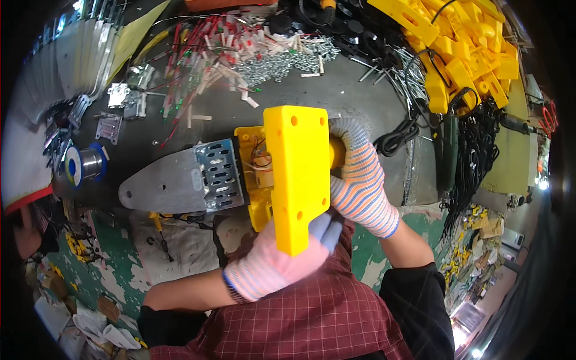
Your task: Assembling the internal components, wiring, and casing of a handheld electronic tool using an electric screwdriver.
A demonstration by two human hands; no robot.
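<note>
A yellow plastic housing (300,168) with screw holes near its corners stands raised in front of me. Behind it, on its left, is an open yellow body with thin wires inside, joined to a pointed metal plate (162,180) with a slotted section. My right hand (363,180), in a striped knit glove, wraps around a rounded yellow part on the housing's right side. My left hand (273,264), in a similar glove, holds the housing's lower end from below. Its fingers are partly hidden behind the housing and slightly blurred.
A solder wire spool (87,164) and metal brackets (108,127) lie at left. Farther back are red-and-white wire pieces (210,48) and a heap of small metal parts (282,63). Yellow housings (465,54) pile up at far right, near long screws (399,78) and black cables (474,156).
</note>
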